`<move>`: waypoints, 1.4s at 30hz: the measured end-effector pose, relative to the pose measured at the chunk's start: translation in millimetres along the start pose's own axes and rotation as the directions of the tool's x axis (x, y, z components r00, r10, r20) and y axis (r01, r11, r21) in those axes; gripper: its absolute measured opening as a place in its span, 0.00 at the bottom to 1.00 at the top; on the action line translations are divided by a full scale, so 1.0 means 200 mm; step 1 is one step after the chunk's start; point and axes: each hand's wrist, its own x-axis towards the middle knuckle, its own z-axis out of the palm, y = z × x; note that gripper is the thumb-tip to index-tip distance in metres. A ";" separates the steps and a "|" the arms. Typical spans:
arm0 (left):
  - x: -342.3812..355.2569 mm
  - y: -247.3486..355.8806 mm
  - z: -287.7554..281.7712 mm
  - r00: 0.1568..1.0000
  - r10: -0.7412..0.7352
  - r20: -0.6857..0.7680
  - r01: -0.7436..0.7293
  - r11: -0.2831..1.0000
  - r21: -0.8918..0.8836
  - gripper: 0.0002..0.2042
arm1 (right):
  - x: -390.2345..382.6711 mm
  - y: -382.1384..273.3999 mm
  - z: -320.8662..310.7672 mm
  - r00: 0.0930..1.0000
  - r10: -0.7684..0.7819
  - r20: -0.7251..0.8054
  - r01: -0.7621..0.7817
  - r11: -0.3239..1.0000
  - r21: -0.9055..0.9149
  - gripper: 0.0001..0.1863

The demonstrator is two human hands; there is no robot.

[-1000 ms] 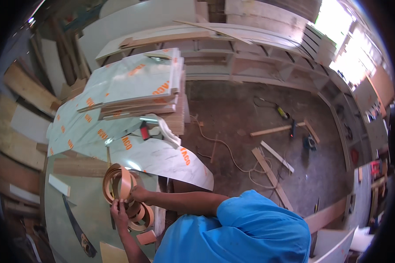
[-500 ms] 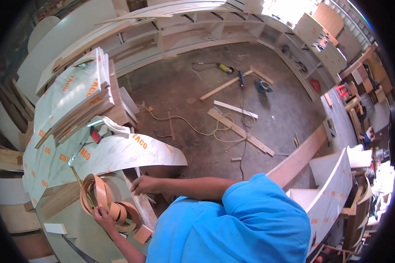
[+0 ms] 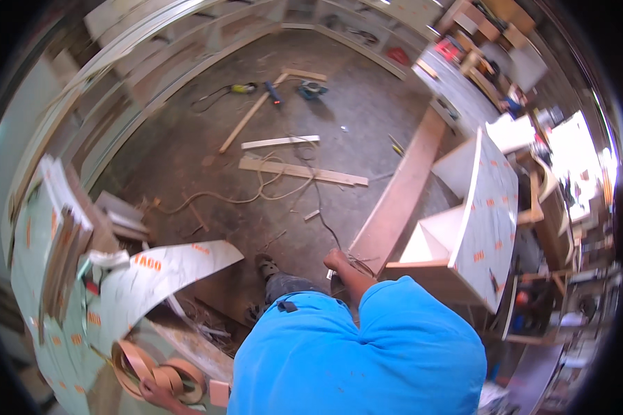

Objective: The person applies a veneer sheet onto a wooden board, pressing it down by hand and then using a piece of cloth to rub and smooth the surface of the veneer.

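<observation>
A coil of tan edge-banding strip (image 3: 140, 365) lies on the film-covered panel (image 3: 160, 271) at the lower left. My left hand (image 3: 154, 396) grips the coil from below, at the frame's bottom edge. My right hand (image 3: 336, 261) reaches out past my blue sleeve to the near end of a long wooden board (image 3: 399, 196), beside a dark cable (image 3: 323, 218). Its fingers look curled, and what they hold is not clear. My blue shirt hides both forearms.
Stacked film-covered panels (image 3: 52, 228) stand at the left. A white cabinet carcass (image 3: 479, 214) is at the right. On the concrete floor lie wooden slats (image 3: 303, 172), a looped cord (image 3: 266, 187) and power tools (image 3: 311, 89). Curved shelving runs along the back.
The view has swung to the right. My right hand left the panel beside the coil and went right to the board's end. My left hand stays on the coil.
</observation>
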 end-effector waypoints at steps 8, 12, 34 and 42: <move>0.05 0.56 0.45 0.968 0.207 0.141 -0.231 0.954 0.189 0.21 | -0.22 0.04 0.15 0.985 0.012 0.174 -0.054 0.970 0.238 0.18; 0.01 0.89 0.76 0.917 0.323 0.234 -0.369 0.909 0.194 0.21 | -0.15 0.08 0.12 0.986 0.054 0.160 -0.104 0.940 0.324 0.15; -0.02 1.42 1.38 0.707 0.586 0.396 -0.651 0.758 0.040 0.20 | -0.56 1.12 0.08 0.849 0.493 0.189 -0.404 0.377 0.833 0.09; -0.09 1.44 1.38 0.668 0.632 0.393 -0.694 0.720 0.021 0.20 | -1.46 1.99 0.39 0.487 0.870 0.079 -0.622 0.282 0.730 0.08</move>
